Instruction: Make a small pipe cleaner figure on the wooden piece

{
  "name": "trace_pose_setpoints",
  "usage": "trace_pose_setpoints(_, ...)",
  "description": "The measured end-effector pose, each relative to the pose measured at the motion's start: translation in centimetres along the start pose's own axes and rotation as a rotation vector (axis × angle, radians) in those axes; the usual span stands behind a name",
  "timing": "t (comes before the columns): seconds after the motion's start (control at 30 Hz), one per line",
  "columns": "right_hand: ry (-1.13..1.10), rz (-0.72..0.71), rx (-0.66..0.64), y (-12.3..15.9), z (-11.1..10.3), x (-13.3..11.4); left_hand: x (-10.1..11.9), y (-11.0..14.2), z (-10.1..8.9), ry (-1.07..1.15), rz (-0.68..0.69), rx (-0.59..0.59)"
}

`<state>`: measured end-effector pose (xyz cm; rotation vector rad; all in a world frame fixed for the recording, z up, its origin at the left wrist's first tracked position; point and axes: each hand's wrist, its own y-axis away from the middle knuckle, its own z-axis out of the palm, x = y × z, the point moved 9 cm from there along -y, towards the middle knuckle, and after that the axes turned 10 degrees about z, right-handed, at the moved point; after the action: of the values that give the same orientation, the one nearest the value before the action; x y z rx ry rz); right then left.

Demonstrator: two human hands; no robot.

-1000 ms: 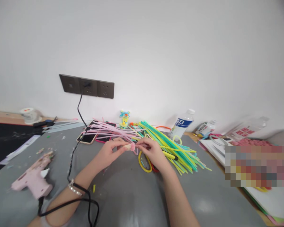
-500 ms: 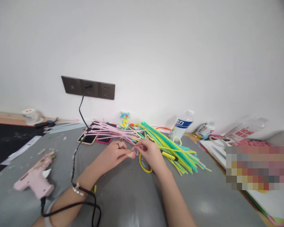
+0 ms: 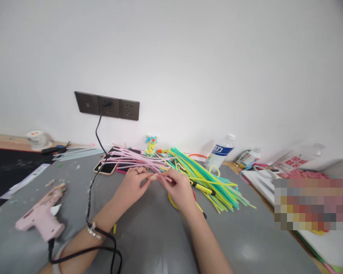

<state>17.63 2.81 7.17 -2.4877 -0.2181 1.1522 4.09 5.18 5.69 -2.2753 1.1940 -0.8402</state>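
My left hand (image 3: 133, 186), with a dark ring on a finger, pinches a small pink coiled piece of pipe cleaner (image 3: 154, 177). From the other side my right hand (image 3: 179, 188) is closed on the same piece, the fingertips of both hands nearly meeting. The fingers cover most of it. Just behind the hands lie loose pink pipe cleaners (image 3: 131, 156). A bundle of green and yellow pipe cleaners (image 3: 217, 186) spreads to the right. Partly under my right hand is a yellow loop (image 3: 172, 201); a yellow and black cutter (image 3: 202, 187) rests beside the wrist.
A pink glue gun (image 3: 41, 219) lies left; its black cord (image 3: 88, 198) crosses my left forearm up to the wall socket (image 3: 107, 106). Phones (image 3: 105, 168) sit under the pink stems. Farther back stand a small blue-yellow figure (image 3: 151, 145) and a bottle (image 3: 220, 152). Papers (image 3: 317, 243) lie right.
Both hands have come closer together and shifted slightly up and left with the pink piece. My right hand now covers more of the yellow loop.
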Motion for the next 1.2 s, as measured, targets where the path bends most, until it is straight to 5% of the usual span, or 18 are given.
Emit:
trace_pose_setpoints(0.3,-0.11,0.052,0.025,0.0,0.1,-0.4,-0.6,0.2,-2.1,-0.066,-0.096,0.188)
trace_pose_setpoints(0.57,-0.479,0.25,-0.15,0.1,2.8,1.0,-0.6,0.5,-3.7,0.074,-0.165,0.36)
trace_pose_setpoints(1.2,-1.005,0.513,-0.299,-0.2,4.4,3.7,-1.5,0.6,1.9,1.077,-0.556,0.174)
